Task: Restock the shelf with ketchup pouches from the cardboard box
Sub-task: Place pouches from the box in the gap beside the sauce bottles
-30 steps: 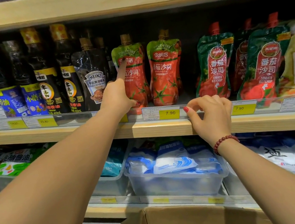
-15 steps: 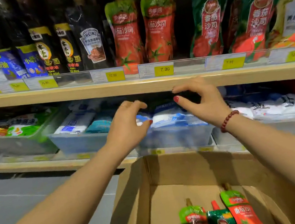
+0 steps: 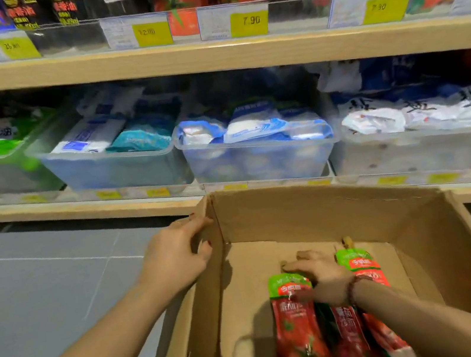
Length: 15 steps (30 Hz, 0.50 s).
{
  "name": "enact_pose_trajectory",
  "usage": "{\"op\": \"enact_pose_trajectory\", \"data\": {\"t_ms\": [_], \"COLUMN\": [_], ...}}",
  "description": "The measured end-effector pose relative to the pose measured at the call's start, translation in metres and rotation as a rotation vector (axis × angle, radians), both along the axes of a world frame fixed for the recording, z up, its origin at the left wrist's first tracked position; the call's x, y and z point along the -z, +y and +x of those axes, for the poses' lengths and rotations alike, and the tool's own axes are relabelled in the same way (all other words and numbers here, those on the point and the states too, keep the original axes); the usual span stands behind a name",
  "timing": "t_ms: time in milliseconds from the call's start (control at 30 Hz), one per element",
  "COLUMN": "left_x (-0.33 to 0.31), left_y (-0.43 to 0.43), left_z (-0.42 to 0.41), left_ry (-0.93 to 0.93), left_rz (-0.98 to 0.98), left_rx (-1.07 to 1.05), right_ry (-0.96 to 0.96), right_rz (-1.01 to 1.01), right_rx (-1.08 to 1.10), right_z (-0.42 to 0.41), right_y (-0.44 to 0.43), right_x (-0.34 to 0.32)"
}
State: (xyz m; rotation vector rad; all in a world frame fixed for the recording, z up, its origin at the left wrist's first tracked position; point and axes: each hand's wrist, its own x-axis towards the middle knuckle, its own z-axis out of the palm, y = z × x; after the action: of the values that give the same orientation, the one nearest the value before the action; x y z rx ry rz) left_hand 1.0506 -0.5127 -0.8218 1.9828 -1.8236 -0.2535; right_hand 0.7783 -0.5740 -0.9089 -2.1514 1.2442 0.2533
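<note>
The left hand (image 3: 176,258) is clamping the cardboard box (image 3: 295,208) by its left wall. The right hand (image 3: 322,276) is lying on the glossy red-green ketchup pouches (image 3: 296,324) inside it, can't tell if it's gripping one.

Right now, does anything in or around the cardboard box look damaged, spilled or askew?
Only minor wear: the cardboard box looks ragged at its near left corner. The ketchup pouches lie flat inside and look intact, with no spill visible.
</note>
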Motion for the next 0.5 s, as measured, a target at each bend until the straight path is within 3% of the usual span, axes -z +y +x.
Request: {"op": "enact_pose_trajectory", "data": {"t_ms": [133,500], "left_x": [0.008,0.016], "left_y": [0.002,0.001], "left_z": [-0.001,-0.002], "left_ry": [0.115,0.245], "left_rz": [-0.041,-0.036], "left_rx": [-0.034,-0.069], "right_ry": [0.049,-0.352], "right_rz": [0.081,0.113], "right_rx": [0.022,0.276], "right_z": [-0.003,0.009], "right_y": [0.016,0.020], "right_x": [0.023,0.013]}}
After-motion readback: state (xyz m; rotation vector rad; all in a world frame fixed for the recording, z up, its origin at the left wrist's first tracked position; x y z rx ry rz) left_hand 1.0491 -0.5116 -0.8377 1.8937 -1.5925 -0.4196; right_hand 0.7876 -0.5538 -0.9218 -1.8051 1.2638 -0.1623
